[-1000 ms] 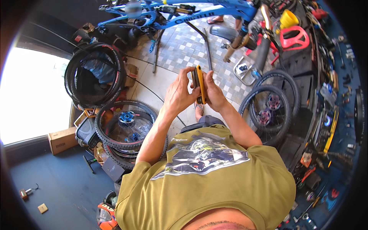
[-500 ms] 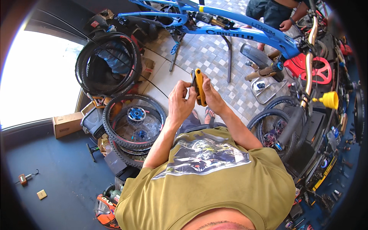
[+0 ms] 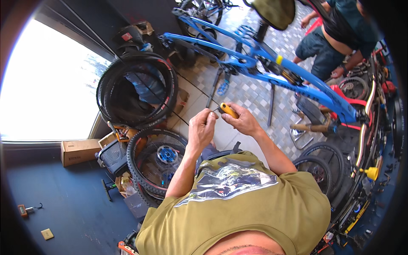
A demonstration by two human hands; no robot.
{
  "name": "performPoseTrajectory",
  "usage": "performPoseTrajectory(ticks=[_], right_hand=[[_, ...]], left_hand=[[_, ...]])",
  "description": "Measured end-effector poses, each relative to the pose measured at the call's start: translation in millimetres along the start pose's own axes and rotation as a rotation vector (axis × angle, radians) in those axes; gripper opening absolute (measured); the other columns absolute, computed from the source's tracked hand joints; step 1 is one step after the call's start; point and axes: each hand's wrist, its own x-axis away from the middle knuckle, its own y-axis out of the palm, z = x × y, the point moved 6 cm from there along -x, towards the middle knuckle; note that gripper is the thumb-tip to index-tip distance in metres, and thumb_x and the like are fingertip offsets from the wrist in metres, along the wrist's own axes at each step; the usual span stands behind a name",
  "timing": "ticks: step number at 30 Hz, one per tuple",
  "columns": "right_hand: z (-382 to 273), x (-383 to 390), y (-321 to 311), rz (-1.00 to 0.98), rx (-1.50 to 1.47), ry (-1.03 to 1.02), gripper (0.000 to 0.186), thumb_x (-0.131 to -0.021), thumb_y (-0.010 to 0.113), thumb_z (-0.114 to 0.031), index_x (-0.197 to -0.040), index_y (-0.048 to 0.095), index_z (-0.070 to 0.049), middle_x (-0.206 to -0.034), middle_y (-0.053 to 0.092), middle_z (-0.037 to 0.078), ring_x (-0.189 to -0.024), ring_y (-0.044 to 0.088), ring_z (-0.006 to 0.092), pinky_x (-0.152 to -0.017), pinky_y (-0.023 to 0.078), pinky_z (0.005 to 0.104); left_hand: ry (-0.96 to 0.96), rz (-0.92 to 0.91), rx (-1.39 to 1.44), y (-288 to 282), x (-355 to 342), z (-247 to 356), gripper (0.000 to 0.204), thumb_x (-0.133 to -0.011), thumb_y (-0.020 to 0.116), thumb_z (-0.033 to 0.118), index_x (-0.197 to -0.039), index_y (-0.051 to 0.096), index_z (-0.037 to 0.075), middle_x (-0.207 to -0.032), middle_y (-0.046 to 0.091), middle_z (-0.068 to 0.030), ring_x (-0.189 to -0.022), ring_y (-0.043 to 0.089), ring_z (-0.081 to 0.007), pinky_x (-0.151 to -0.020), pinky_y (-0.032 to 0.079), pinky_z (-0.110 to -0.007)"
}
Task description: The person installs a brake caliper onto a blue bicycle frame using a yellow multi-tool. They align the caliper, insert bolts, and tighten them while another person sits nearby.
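Note:
In front of my chest, my right hand (image 3: 244, 121) grips a yellow folding hex key set (image 3: 229, 110), its fingers wrapped round the body. A dark slim key (image 3: 217, 109) sticks out of it toward the left. My left hand (image 3: 202, 127) is closed at that key's outer end, thumb and fingers pinched together. Its fingertips partly hide the key's tip. Beyond both hands a blue bicycle frame (image 3: 323, 88) stands raised above the tiled floor, apart from them.
Loose tyres (image 3: 172, 91) are stacked at the left, with a wheel with a blue hub (image 3: 168, 154) below them. A cardboard box (image 3: 80, 153) sits by the bright window. Another person (image 3: 318, 55) is at the far right, beyond the frame. Wheels (image 3: 327, 168) stand near my right elbow.
The hex key set has tilted from upright to pointing leftward, with one key now out between my hands. My view has shifted, showing more of the other person and the frame.

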Motion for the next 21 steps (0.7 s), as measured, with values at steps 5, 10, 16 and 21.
performPoseTrajectory(ticks=[5, 10, 16, 21], right_hand=[[-39, -75, 64, -0.277, -0.208, 0.048, 0.029, -0.096, 0.067, -0.02, -0.121, 0.061, -0.006, -0.084, 0.061, 0.0, -0.073, 0.058, 0.0081, -0.065, 0.049, 0.0279], [-51, -133, 81, -0.114, -0.494, 0.077, 0.019, -0.092, 0.075, -0.015, -0.1, 0.06, -0.006, -0.079, 0.058, -0.003, -0.07, 0.056, 0.0059, -0.062, 0.046, 0.0239], [-83, -198, 42, 0.135, -0.357, -0.093, 0.018, -0.09, 0.08, -0.015, -0.101, 0.07, -0.005, -0.085, 0.066, -0.001, -0.077, 0.059, 0.0054, -0.069, 0.049, 0.0229], [-120, -258, -4, 0.314, -0.145, -0.399, 0.015, -0.086, 0.08, -0.004, -0.098, 0.072, -0.001, -0.093, 0.072, 0.007, -0.081, 0.063, 0.0116, -0.076, 0.052, 0.0272]], left_hand=[[-0.23, 0.032, 0.202, -84, -63, -65, 0.023, -0.103, 0.049, 0.014, -0.098, 0.068, 0.002, -0.07, 0.054, 0.0006, -0.063, 0.045, -0.0066, -0.06, 0.039, -0.026], [-0.379, 0.014, 1.049, -112, -123, -114, 0.028, -0.105, 0.042, 0.007, -0.127, 0.058, 0.0, -0.091, 0.064, -0.007, -0.071, 0.054, -0.0093, -0.066, 0.05, -0.028], [-0.339, -0.128, 1.108, -88, -199, -110, 0.027, -0.109, 0.053, 0.019, -0.132, 0.057, 0.005, -0.131, 0.067, -0.0165, -0.103, 0.065, -0.0161, -0.089, 0.053, -0.033], [-0.205, -0.103, 1.32, -69, -274, -102, 0.014, -0.107, 0.056, 0.017, -0.118, 0.062, 0.01, -0.153, 0.052, -0.0169, -0.14, 0.048, -0.0222, -0.108, 0.038, -0.04]])
